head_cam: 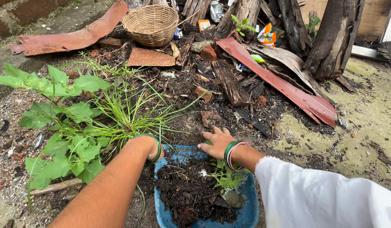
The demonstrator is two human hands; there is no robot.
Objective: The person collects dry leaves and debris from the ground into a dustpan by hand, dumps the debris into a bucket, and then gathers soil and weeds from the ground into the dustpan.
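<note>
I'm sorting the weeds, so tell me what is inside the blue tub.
The blue tub holds dark soil, a small pale green plant and bits of debris. What lies under the soil is covered; the near end is out of frame.

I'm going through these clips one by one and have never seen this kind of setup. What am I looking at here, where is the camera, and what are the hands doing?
There is no machine here: a person works with two bare hands, and the single picture comes from a camera worn on their head, looking down. The left hand, with a green bangle, reaches into the grass clump; its fingers are hidden, so I cannot tell whether it grips anything. The right hand, wearing green and pink bangles, lies flat and open on the dark soil by the rim of a blue tub. The tub holds soil and a small green seedling. Further off lie a woven basket, rusty metal sheets, broken bricks and old wood.
</note>
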